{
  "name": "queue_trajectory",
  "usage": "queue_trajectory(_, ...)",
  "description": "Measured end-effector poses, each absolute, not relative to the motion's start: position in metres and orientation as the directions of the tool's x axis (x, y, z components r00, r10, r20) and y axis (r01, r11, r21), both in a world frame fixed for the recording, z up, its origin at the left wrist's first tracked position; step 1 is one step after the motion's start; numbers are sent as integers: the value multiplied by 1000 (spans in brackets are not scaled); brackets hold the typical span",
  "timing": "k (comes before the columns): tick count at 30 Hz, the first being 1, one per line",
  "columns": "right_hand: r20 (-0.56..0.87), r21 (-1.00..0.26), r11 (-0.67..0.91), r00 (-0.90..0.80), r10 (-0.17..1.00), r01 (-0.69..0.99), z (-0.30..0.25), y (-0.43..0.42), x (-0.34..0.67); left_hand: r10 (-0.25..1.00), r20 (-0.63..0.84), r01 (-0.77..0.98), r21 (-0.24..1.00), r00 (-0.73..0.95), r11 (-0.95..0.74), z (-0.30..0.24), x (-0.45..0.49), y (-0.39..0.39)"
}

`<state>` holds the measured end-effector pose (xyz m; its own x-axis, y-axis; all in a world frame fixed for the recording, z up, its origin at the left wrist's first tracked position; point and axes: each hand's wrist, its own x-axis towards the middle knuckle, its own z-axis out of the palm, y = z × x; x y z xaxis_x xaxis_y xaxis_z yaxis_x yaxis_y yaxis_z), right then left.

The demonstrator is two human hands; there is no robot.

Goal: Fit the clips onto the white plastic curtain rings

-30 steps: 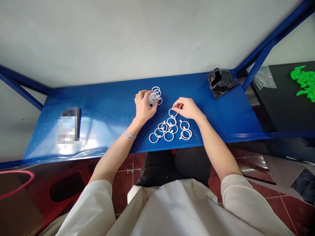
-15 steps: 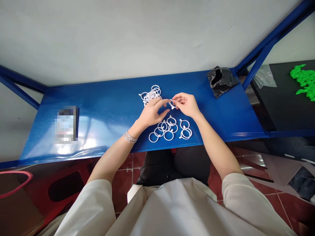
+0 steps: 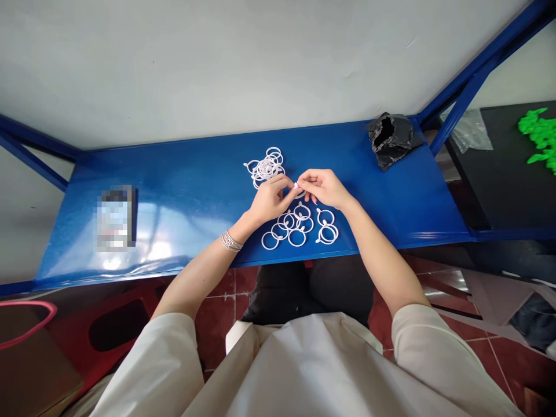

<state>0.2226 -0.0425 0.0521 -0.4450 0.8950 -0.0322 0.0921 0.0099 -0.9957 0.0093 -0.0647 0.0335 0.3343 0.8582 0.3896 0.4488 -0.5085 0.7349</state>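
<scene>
On the blue shelf (image 3: 182,197) my left hand (image 3: 269,200) and my right hand (image 3: 324,188) meet fingertip to fingertip. Both pinch one small white plastic ring (image 3: 297,187) held just above the shelf. Behind my left hand lies a tangled heap of white rings (image 3: 264,165). In front of both hands, near the shelf's front edge, several white rings (image 3: 297,229) lie flat, some linked or overlapping. A silver bracelet sits on my left wrist.
A crumpled black plastic bag (image 3: 391,139) stands at the shelf's back right. A blurred flat object (image 3: 115,217) lies at the left. Beyond the blue upright, a black surface (image 3: 499,174) holds green pieces (image 3: 538,136) and a clear bag. Red floor tiles show below.
My left hand left the heap of rings and came right to meet my right hand. My right hand lifted its ring off the laid-out group; both now pinch it.
</scene>
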Motion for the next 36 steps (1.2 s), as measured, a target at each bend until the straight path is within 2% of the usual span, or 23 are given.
queue_trajectory(6, -117, -992, -74, -486, 866, 107, 59, -44, 225, 909, 201, 319, 890, 365, -325, 35, 12, -66)
queue_trajectory(11, -148, -989, -123, -521, 841, 82, 60, -44, 224, 871, 10, 116, 990, 491, -77, 40, 17, -70)
queue_trajectory(13, -160, -987, -151, -543, 824, 62, 59, -44, 223, 860, -16, 71, 997, 510, -24, 41, 18, -71)
queue_trajectory(21, -182, -981, -190, -589, 787, 49, 54, -44, 221, 863, 31, 83, 993, 505, -85, 37, 17, -70)
queue_trajectory(27, -151, -988, -137, -589, 794, 69, 53, -46, 215, 837, 125, 177, 951, 533, -255, 43, 16, -69)
queue_trajectory(31, -159, -987, -133, -580, 799, 88, 56, -49, 209, 837, 98, 243, 933, 539, -265, 46, 15, -69)
queue_trajectory(36, -96, -988, -13, -549, 830, 153, 52, -49, 205, 850, 81, 307, 911, 521, -275, 49, 19, -74)
